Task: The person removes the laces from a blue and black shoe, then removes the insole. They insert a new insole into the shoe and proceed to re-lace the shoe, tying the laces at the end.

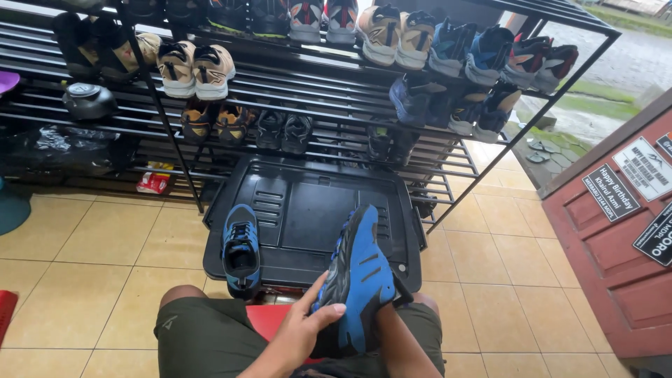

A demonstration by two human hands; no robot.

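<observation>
Blue and black, a sports shoe [357,280] stands nearly upright, toe up, in the lap of a seated person wearing dark green shorts [203,336]. Their left hand [301,332] presses its open palm and fingers against the shoe's side and sole edge, steadying it. The right hand itself is hidden behind the shoe; only the forearm shows rising to it, so whether it is closed on the shoe cannot be told.

Under the lap a red stool edge [273,318] peeks out.

Just beyond the knees lies a black plastic tray [308,210] on the beige tiled floor [91,259]. On the tray's left front corner sits the matching second blue shoe [241,248], upright on its sole, opening facing the viewer, untouched by either hand.

Farther back stands a black metal shoe rack [329,91] with slatted shelves, carrying many pairs: beige sneakers [194,68] to the left, blue ones to the right, dark sandals lower down. A red door [616,252] with signs stands at the right edge.

As a judgement: one shoe is being handled and its partner waits on the tray, so the work on this pair looks only partly done.
</observation>
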